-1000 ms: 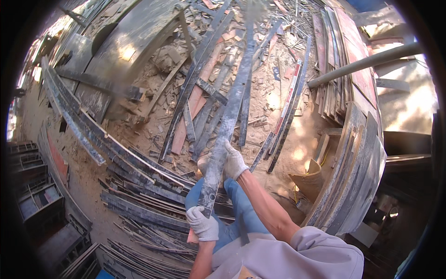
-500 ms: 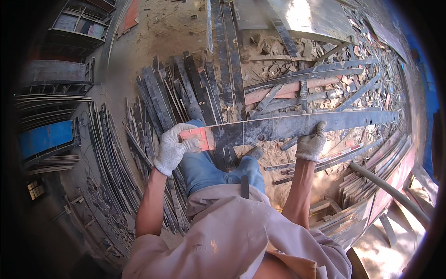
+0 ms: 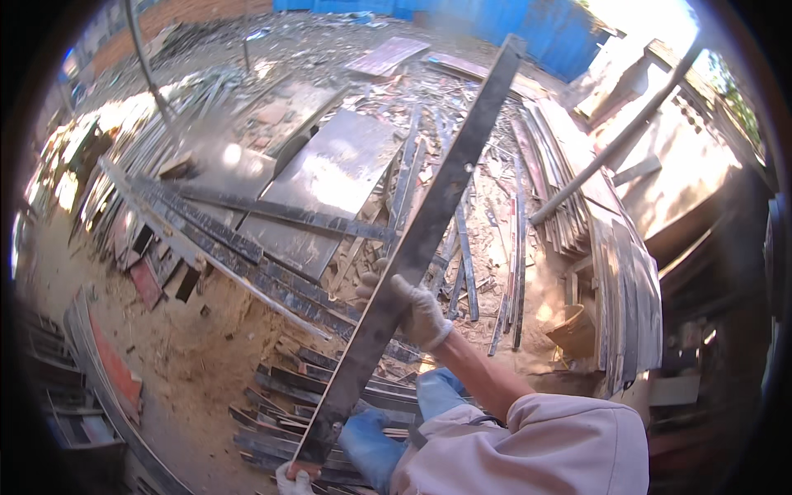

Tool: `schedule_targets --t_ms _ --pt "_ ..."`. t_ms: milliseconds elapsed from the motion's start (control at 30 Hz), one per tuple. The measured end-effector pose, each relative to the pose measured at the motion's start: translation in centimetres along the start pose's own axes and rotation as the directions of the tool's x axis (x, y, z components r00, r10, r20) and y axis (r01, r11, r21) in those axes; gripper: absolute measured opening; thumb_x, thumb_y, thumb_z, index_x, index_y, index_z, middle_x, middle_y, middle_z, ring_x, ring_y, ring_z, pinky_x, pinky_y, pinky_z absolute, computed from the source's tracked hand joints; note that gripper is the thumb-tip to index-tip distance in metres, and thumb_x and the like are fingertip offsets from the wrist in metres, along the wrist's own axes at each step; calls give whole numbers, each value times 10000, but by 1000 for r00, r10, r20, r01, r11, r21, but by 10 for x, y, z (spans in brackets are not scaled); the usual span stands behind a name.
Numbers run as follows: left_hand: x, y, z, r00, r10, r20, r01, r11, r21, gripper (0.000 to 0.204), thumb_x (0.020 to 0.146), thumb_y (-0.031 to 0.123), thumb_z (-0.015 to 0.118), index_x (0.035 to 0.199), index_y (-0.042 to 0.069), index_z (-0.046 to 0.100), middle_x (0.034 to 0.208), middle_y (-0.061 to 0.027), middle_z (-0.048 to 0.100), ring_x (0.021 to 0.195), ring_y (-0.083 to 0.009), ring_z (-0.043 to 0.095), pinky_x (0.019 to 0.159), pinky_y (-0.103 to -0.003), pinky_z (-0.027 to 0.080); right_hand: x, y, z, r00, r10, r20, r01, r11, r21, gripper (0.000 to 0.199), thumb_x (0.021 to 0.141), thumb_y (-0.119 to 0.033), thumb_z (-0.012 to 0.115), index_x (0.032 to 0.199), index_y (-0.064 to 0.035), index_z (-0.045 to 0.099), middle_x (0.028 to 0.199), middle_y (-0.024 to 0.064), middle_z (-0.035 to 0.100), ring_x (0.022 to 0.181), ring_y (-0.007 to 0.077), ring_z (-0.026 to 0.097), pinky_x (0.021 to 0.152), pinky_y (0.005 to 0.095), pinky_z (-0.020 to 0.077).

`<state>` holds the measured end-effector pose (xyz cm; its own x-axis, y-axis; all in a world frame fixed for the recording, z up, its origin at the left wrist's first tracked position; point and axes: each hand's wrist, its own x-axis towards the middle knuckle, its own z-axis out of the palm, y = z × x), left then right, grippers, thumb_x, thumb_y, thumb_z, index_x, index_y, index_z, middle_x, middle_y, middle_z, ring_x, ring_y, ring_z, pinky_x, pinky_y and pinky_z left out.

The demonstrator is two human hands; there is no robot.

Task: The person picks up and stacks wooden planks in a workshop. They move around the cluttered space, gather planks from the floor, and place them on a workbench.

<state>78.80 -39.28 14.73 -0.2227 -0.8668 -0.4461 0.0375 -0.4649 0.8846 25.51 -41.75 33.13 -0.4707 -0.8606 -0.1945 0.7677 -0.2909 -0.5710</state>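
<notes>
A long dark plywood strip slants across the head view, its far end raised toward the upper right. Near its middle my right hand, in a pale work glove, is closed around it, with some fingers showing past the far edge. My left hand, gloved too, grips the near end at the lower edge of the picture; part of it is cut off. The reddish patch at that end is now mostly out of sight. Below the strip, many similar dark strips lie in a pile beside my legs.
Large dark panels lie ahead amid wood scraps. Long strips cross the ground on the left. At right a sloping pole rises beside a stack of boards. A blue wall stands at the back.
The strip has swung from lying across in front of me to a steep slant, far end up and right. Both hands keep hold, the left now low. My view has turned toward the right.
</notes>
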Motion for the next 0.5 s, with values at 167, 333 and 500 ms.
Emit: schedule_targets --t_ms 167,333,500 --pt "-19 158 3 982 48 -183 17 942 336 374 954 108 704 1300 17 596 1161 -97 638 1044 -210 605 895 -351 503 12 83 38 988 134 80 -149 961 232 505 1017 -195 644 1463 -54 455 1361 166 642 1258 331 630 1111 514 496" --pt "16 162 -120 949 -42 -314 71 994 81 279 958 150 730 1186 21 635 925 -89 671 836 -193 647 678 -313 538 42 155 89 971 232 51 -237 929 284 504 982 -160 689 1439 -79 491 1354 159 648 1285 331 618 1115 492 493" --pt "82 201 -206 943 -33 -331 78 989 123 272 941 91 739 1181 22 633 921 -102 690 767 -185 649 608 -304 513 109 227 137 943 292 158 -320 928 190 446 964 -123 704 1367 -56 525 1314 166 667 1259 340 636 1098 509 509"
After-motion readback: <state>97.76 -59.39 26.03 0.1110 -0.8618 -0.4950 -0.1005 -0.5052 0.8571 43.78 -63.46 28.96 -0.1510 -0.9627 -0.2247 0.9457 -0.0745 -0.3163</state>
